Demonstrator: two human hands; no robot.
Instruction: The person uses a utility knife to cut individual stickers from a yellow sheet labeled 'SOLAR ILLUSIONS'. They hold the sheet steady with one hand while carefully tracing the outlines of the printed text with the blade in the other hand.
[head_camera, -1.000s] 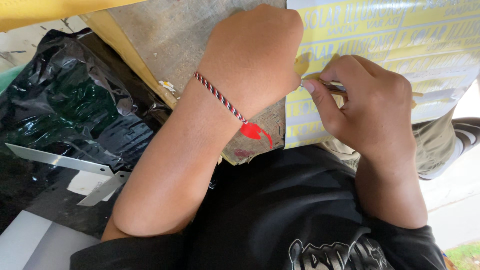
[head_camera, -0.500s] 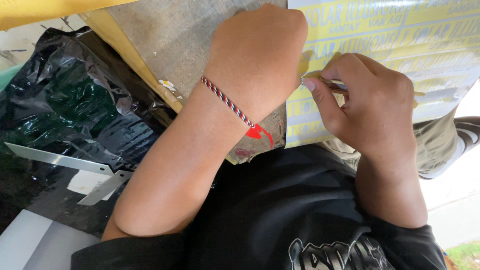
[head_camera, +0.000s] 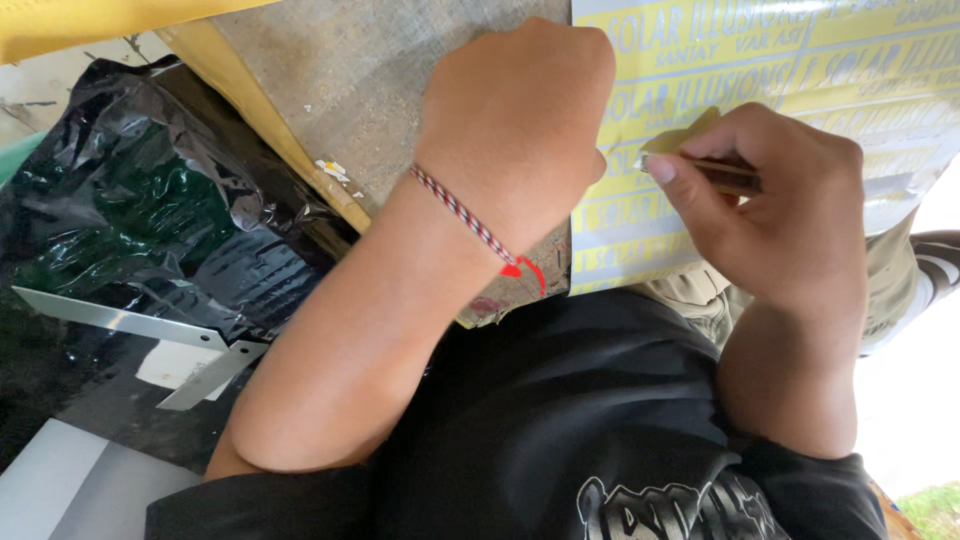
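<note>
Head view: two bare hands work at the edge of a yellow printed sheet at the upper right of the frame.

At right of centre, the right hand pinches a thin dark tool, its tip on the sheet's left margin, where a small flap of yellow film curls up just above the thumb. Just left of it, the left hand, clenched into a fist with a braided wristband, presses down at the sheet's left edge on a grey board. Crumpled black plastic and two metal strips fill the left side.
</note>
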